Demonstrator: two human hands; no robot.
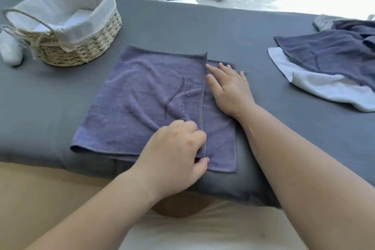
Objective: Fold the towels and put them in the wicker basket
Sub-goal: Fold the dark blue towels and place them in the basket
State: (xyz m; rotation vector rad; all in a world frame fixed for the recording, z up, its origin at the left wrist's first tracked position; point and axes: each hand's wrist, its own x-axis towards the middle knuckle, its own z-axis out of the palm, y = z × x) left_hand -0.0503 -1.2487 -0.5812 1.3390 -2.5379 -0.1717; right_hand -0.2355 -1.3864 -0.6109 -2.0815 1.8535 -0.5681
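Observation:
A purple-grey towel (142, 97) with a dark logo lies folded over on the grey padded surface, its upper layer stopping short of the right edge of the lower layer. My left hand (176, 152) pinches the upper layer's near right corner between thumb and fingers. My right hand (229, 89) rests flat, fingers spread, on the uncovered strip of the lower layer. The wicker basket (85, 46) with a pale cloth lining stands at the back left, with something white folded inside it.
A pile of unfolded towels, dark blue (328, 55) over white (316, 85), lies at the right. A white object (10, 50) sits left of the basket. The grey surface (223, 30) ends at a window at the back and drops off near me.

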